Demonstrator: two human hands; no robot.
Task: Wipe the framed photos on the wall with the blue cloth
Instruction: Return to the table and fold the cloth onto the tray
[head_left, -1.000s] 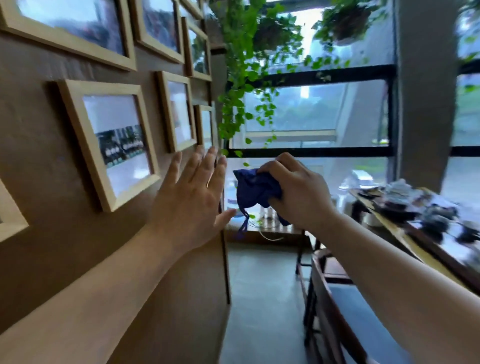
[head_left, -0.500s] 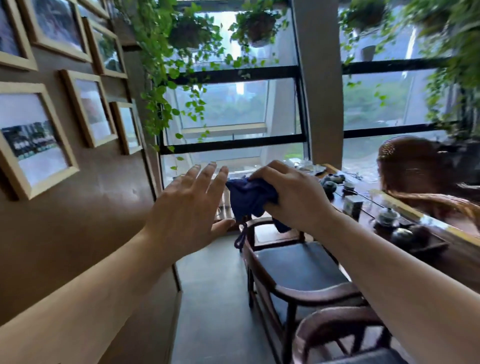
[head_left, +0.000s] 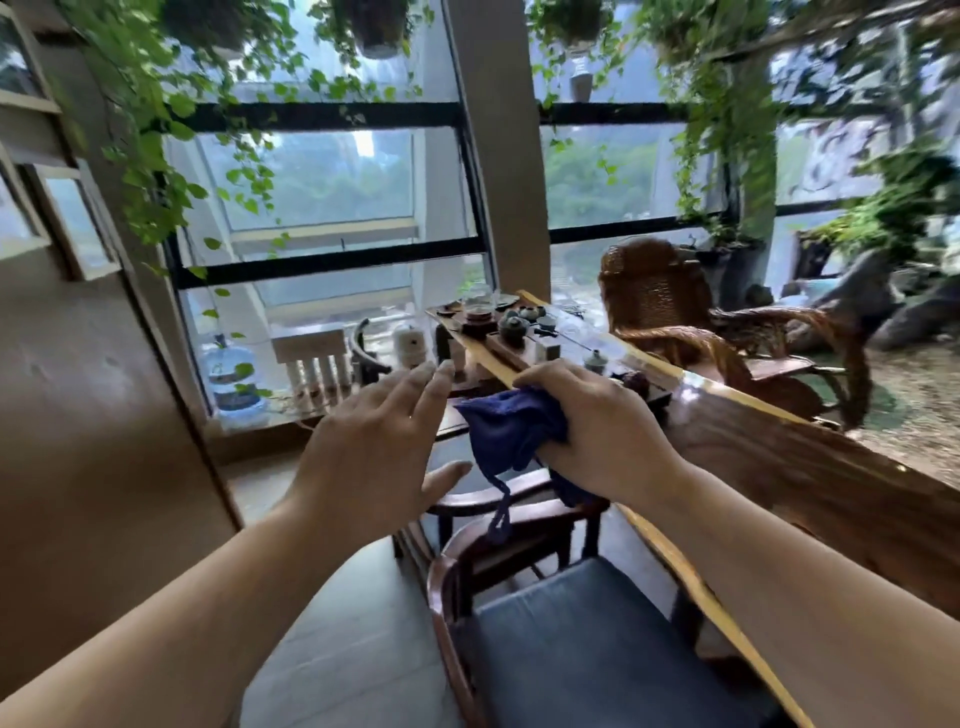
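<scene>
My right hand (head_left: 597, 431) is closed around the bunched blue cloth (head_left: 511, 434), held in mid-air over a chair; a loose thread of the cloth dangles below it. My left hand (head_left: 374, 447) hovers just left of the cloth, fingers spread and holding nothing. Only the edges of the framed photos (head_left: 78, 223) show at the far left on the brown wall (head_left: 88, 415), well away from both hands.
A wooden chair with a blue cushion (head_left: 582, 639) stands right below my hands. A long wooden tea table (head_left: 779, 457) with small teaware runs along the right. A wicker chair (head_left: 670, 312), large windows and hanging vines are behind. A water bottle (head_left: 228, 379) sits by the window.
The view has swung right, away from the wall, so the frames have slid to the left edge. Both hands kept their pose, the right still gripping the cloth.
</scene>
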